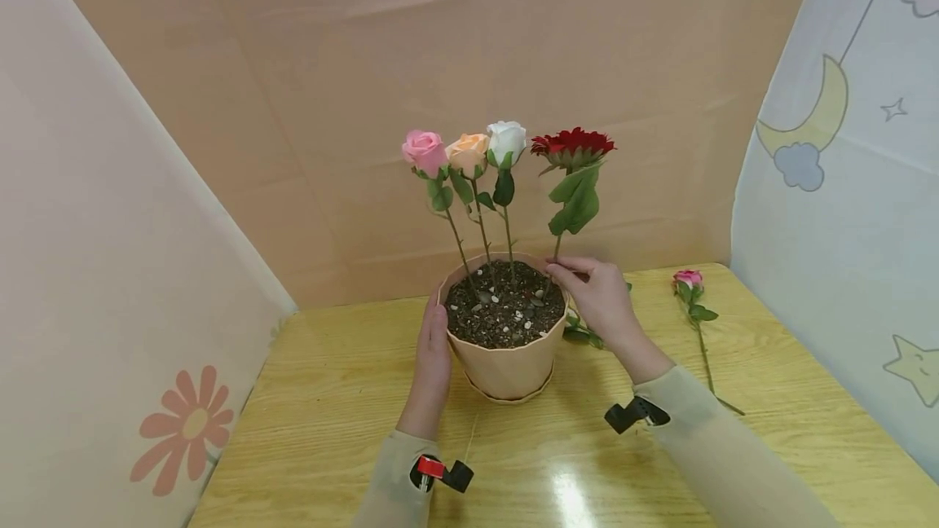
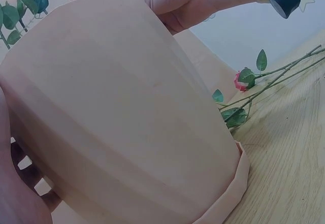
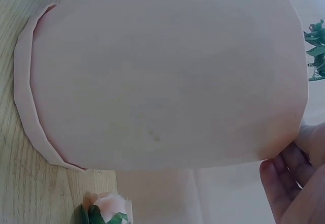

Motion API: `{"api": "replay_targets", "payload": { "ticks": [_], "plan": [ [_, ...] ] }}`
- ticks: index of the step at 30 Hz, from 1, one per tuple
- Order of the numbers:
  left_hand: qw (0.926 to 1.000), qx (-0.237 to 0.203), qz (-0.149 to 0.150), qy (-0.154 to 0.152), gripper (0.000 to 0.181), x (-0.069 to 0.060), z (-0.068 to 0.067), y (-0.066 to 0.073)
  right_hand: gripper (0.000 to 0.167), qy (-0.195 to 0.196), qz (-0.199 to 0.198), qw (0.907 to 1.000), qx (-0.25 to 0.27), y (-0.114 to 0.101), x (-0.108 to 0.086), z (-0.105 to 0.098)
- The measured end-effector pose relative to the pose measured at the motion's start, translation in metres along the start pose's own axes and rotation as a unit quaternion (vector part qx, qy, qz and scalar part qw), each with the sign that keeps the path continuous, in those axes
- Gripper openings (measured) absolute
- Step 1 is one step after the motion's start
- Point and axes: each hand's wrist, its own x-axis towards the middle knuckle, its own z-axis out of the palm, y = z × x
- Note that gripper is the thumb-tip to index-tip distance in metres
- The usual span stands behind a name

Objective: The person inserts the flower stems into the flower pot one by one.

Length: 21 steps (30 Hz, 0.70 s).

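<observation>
A peach-coloured flower pot (image 1: 502, 369) filled with dark soil (image 1: 506, 316) stands on its saucer. Upright in the soil are a pink rose (image 1: 424, 151), an orange rose (image 1: 469, 155) and a white rose (image 1: 506, 143). At the right rim, my right hand (image 1: 597, 300) pinches the stem of a dark red flower (image 1: 572, 147) with large green leaves; its lower end meets the soil near the rim. My left hand (image 1: 433, 349) rests along the pot's left side, thumb towards the front; its other fingers are mostly hidden.
A pink rose (image 1: 688, 277) with a long stem lies on the wooden table (image 1: 330, 398) at the right. Green leaves (image 1: 583, 336) lie beside the pot, partly behind my right hand. A pale pink flower (image 3: 111, 208) shows near the saucer in the right wrist view.
</observation>
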Motion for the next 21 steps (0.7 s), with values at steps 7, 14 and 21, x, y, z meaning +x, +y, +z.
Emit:
{"api": "replay_targets", "payload": {
  "ticks": [7, 14, 21],
  "plan": [
    [1.0000, -0.002, -0.003, -0.001, 0.059, -0.001, 0.001, 0.001, 0.037, 0.005, 0.004, 1.0000, -0.006, 0.002, -0.001, -0.003],
    [1.0000, 0.001, -0.004, -0.004, 0.061, -0.002, 0.000, 0.001, 0.034, 0.031, -0.012, 0.9990, -0.031, 0.004, -0.003, -0.005],
    [1.0000, 0.004, -0.002, -0.006, 0.065, -0.001, -0.001, 0.000, 0.042, 0.022, 0.000, 0.9987, -0.045, 0.007, -0.006, -0.018]
  ]
}}
